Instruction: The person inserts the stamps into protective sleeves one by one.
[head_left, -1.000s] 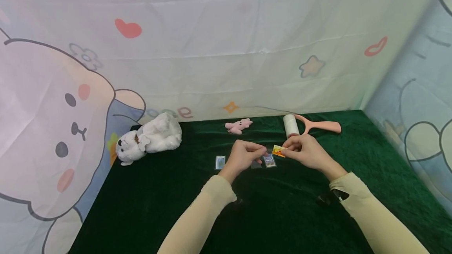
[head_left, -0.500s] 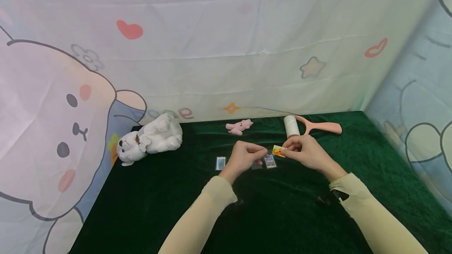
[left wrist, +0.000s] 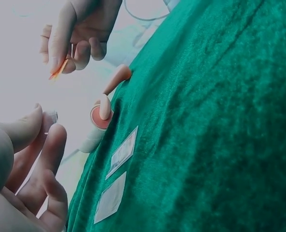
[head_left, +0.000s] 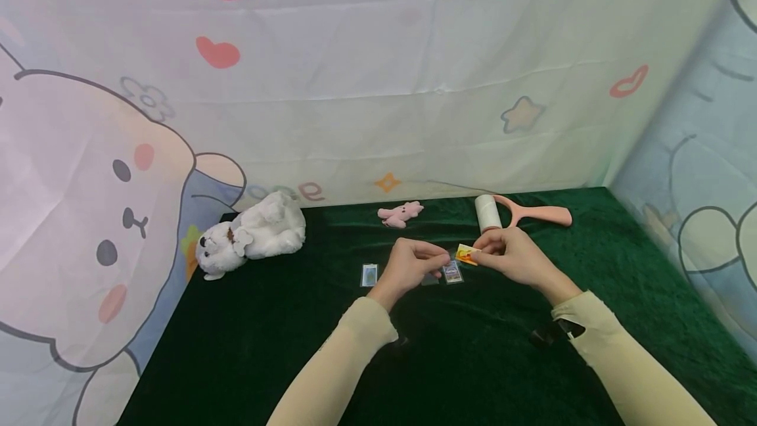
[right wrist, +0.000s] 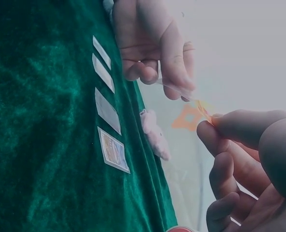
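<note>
In the head view my right hand (head_left: 516, 256) pinches a small yellow and orange card (head_left: 466, 254) by its edge, thumb against fingertips. My left hand (head_left: 408, 269), just left of it, pinches a piece of clear plastic film (right wrist: 173, 89), which looks like a card sleeve. The right wrist view shows the film close to the card's edge; whether they touch or overlap I cannot tell. Below the hands, a printed card (head_left: 453, 272) lies flat beside a clear or dark sleeve (head_left: 430, 279). A bluish card (head_left: 369, 275) lies left of the left hand.
A white plush animal (head_left: 254, 232) lies at the table's back left. Behind the hands are a small pink plush toy (head_left: 400, 213) and a lint roller (head_left: 488, 212) with a pink handle. Dark green velvet (head_left: 473, 373) covers the table; printed cloth (head_left: 355, 84) hangs behind.
Both hands keep almost the same place and grip. The left fingertips shift very slightly toward the yellow card. The whole head view drifts a few pixels.
</note>
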A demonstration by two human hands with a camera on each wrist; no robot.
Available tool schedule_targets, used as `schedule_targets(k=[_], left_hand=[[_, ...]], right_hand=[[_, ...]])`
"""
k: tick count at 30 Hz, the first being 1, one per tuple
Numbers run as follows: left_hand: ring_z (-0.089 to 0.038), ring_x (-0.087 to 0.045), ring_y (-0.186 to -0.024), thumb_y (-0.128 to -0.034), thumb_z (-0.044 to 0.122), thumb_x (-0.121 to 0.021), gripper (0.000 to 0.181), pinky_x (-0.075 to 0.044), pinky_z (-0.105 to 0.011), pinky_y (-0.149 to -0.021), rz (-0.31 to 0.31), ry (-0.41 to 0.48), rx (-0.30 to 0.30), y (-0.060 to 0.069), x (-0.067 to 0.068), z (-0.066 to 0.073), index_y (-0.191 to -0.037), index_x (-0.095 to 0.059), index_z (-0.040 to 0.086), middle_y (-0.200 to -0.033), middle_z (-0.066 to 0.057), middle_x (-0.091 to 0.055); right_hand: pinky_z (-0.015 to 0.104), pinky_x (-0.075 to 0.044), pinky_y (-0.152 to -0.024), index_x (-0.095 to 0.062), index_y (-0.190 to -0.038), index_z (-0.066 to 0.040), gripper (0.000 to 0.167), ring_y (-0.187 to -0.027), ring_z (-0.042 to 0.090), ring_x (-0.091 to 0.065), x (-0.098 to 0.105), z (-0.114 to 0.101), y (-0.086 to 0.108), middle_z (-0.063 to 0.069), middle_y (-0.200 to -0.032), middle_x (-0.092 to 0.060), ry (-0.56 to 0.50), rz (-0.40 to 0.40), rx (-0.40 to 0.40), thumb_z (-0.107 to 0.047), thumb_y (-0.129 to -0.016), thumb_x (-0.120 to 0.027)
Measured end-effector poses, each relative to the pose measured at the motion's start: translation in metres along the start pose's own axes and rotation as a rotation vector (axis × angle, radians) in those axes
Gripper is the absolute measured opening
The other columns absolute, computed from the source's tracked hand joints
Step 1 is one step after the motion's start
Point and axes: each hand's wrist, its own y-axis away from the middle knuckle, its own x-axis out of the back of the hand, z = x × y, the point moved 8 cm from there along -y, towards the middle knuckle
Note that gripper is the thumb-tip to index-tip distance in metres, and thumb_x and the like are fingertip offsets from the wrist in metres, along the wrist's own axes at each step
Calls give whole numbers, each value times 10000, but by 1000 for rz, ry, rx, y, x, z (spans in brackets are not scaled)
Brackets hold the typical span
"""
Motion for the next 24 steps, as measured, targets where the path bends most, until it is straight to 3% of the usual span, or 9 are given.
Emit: schedule_targets(k=[5, 17, 24], left_hand=[[-172, -752, -784, -921, 229, -838, 117, -620, -342, -820, 35, 11, 2, 0, 2, 2, -1007, -839, 149, -983, 21, -800], [-167, -763, -775, -912, 228, -846, 95, -619, -413, -856, 40, -5, 24, 0, 1, -1, -987, -846, 171, -950, 40, -804], [-165, -762, -760, -908, 213, -848, 104, -622, -441, -853, 53, 7, 24, 0, 2, 0, -991, -846, 149, -952, 24, -806]], right_hand=[[346, -541, -722, -766, -1020, -77, 159, -807, 203, -684, 0, 0, 0, 37, -915, -760, -3, -3, 0, -233, -988, -762], [358, -532, -711, -774, -1007, -70, 153, -779, 197, -678, 1, 3, 0, 32, -890, -765, 16, -1, -13, -218, -971, -776], [350, -524, -705, -771, -1014, -58, 168, -812, 293, -703, -1, 3, 1, 36, -886, -771, -4, -18, -20, -220, -970, -778]])
